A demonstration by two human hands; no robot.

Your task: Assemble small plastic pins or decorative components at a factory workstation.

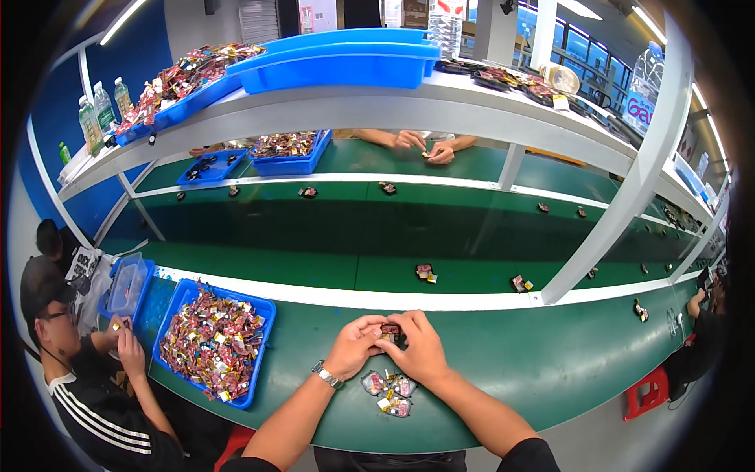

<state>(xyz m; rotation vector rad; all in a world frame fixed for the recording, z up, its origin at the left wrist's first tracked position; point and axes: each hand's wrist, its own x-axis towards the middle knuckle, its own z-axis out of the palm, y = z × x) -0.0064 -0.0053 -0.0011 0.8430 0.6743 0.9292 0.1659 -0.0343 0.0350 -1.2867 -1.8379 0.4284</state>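
Between my fingers is a small dark casing with a reddish circuit board in it (pixel 391 332). My left hand (pixel 351 348), a metal-banded watch on its wrist, closes on it from the left. My right hand (pixel 420 351) grips it from the right with curled fingers and thumb. Just below my hands, on the green worktop (pixel 314 393), lies a small cluster of similar casings (pixel 399 387) with reddish boards and white and yellow parts. To the left, a blue tray (pixel 270 318) is heaped with loose small circuit boards (pixel 211 342).
Past a white rail (pixel 330 296) runs a green belt (pixel 377 271) carrying scattered casings (pixel 425 273). A white-framed shelf (pixel 338 102) with blue trays (pixel 338 67) spans overhead. A co-worker (pixel 102 393) sits at left; another person's hands (pixel 425 147) work opposite. A slanted post (pixel 617 208) stands right.
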